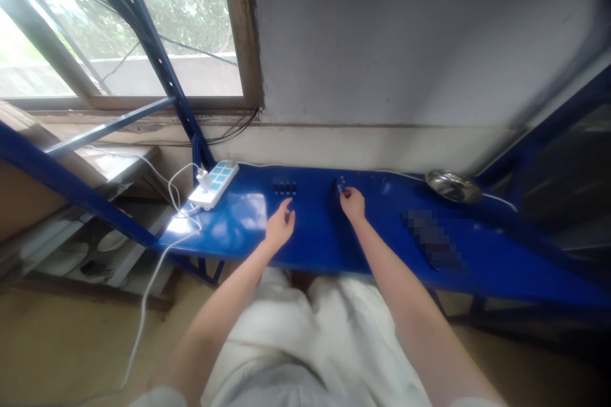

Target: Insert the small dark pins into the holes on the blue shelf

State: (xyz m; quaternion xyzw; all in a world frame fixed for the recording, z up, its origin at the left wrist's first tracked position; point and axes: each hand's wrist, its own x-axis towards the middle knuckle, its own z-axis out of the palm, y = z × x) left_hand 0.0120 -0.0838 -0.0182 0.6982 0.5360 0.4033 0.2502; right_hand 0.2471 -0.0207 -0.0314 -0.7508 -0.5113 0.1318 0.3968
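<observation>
My left hand (280,227) hovers over the blue tabletop (310,229), thumb and forefinger apart, with nothing between them. Just beyond its fingertips, several small dark pieces (285,189) stand in a short row. My right hand (353,205) has its fingers drawn together at a cluster of small clear and dark pieces (340,184). What the fingertips pinch there is too small and blurred to name. Farther right, a few more tiny pieces (379,179) lie near the back edge.
A white power strip (217,184) with a plug and white cable (146,286) lies at the left end. At the back right sits a shiny metal dish (453,186). A dark pixelated object (434,238) rests nearer me. Blue metal posts (162,63) frame the left side.
</observation>
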